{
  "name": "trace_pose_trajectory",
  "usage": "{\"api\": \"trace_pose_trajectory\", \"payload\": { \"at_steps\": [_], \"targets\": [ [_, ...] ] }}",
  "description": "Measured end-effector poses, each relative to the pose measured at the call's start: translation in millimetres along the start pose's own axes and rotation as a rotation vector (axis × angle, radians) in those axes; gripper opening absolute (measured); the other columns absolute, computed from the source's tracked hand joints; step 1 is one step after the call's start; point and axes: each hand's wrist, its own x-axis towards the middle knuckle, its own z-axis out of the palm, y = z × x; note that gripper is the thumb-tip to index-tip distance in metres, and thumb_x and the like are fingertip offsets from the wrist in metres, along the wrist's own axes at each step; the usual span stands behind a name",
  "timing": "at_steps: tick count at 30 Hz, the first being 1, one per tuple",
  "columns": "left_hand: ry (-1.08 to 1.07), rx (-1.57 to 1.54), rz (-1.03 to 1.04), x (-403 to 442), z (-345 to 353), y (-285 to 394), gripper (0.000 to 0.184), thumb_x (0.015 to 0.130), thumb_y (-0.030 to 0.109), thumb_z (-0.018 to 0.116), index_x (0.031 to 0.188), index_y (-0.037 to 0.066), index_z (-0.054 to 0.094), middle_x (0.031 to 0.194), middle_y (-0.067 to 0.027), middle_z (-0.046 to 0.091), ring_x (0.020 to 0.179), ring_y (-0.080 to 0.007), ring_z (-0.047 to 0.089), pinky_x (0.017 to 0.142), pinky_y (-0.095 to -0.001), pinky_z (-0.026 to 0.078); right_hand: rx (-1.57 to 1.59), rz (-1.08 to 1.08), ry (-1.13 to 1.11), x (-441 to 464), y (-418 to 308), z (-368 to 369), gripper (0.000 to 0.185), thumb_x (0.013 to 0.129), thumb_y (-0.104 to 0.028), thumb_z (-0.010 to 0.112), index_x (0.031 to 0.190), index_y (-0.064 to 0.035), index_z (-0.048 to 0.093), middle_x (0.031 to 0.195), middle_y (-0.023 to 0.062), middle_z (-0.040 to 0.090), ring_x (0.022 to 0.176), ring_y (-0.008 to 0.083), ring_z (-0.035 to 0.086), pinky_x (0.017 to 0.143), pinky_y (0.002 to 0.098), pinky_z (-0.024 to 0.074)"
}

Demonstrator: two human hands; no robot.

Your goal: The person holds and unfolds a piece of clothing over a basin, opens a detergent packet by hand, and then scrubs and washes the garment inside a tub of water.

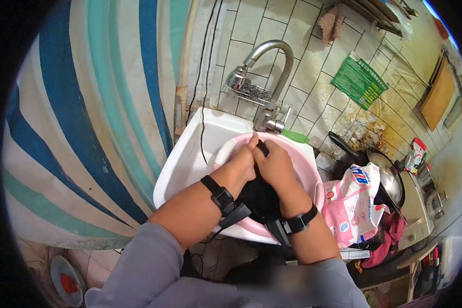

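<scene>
A pink basin [317, 191] sits in the white sink [177, 169], below the faucet. A piece of black cloth [259, 197] hangs down into the basin from my two hands. My left hand [247, 158] is closed on the cloth at its upper end. Close beside it, my right hand [276, 163] has its fingers wrapped round the same cloth, knuckles up. My forearms cover part of the basin's near side, and what lies under the cloth is hidden. A black strap with a small device is on each wrist.
The metal faucet [285, 56] with a wire rack [249, 93] rises behind the basin. A pink and white bag [351, 210] stands to the right, in front of a lidded pan [387, 177]. A striped curtain [87, 118] hangs at left. A grey basin [61, 267] is on the floor.
</scene>
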Motion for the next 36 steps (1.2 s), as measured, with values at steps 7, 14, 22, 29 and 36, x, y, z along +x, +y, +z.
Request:
{"api": "trace_pose_trajectory", "payload": {
  "at_steps": [7,14,22,29,36],
  "targets": [
    [0.166,0.251,0.055,-3,21,-5,0.043,0.095,0.041,0.048,0.113,0.003,0.056,0.104,-0.0143,0.063,0.086,-0.0257,0.064,0.076,-0.041,0.053,0.162,0.044,0.189,30,52,21,0.041,0.087,-0.038,0.059,0.088,0.0024,0.062,0.082,0.0279,0.063,0.081,0.0443,0.062,0.071,0.0476,0.0477],
    [0.216,0.354,0.089,-10,23,-3,0.046,0.097,0.04,0.043,0.126,0.005,0.048,0.116,-0.013,0.057,0.102,-0.0214,0.056,0.083,-0.0394,0.047,0.139,0.032,0.184,23,48,19,0.036,0.085,-0.035,0.06,0.082,0.0005,0.064,0.081,0.0261,0.063,0.08,0.0428,0.062,0.07,0.0458,0.0489],
    [0.207,0.5,0.206,-14,27,-8,0.041,0.099,0.037,0.039,0.127,0.009,0.046,0.126,-0.0146,0.051,0.114,-0.0229,0.048,0.095,-0.0391,0.038,0.159,0.188,0.17,34,58,17,0.042,0.089,-0.039,0.054,0.089,0.0011,0.065,0.086,0.0275,0.064,0.083,0.0439,0.062,0.071,0.047,0.0491],
    [0.197,0.475,0.136,-10,19,-3,0.047,0.098,0.045,0.039,0.122,0.006,0.051,0.118,-0.013,0.057,0.107,-0.0243,0.055,0.09,-0.0407,0.045,0.126,-0.04,0.148,13,38,8,0.035,0.086,-0.033,0.059,0.084,0.0019,0.063,0.081,0.0271,0.062,0.08,0.0442,0.06,0.072,0.0451,0.0472],
    [0.144,0.337,0.128,-16,30,-3,0.037,0.097,0.035,0.046,0.112,0.004,0.059,0.096,-0.0107,0.066,0.08,-0.0207,0.066,0.069,-0.0359,0.055,0.219,0.048,0.207,25,50,12,0.031,0.084,-0.033,0.059,0.09,-0.0025,0.065,0.087,0.0245,0.065,0.085,0.0432,0.061,0.075,0.0483,0.0487]
  ]
}}
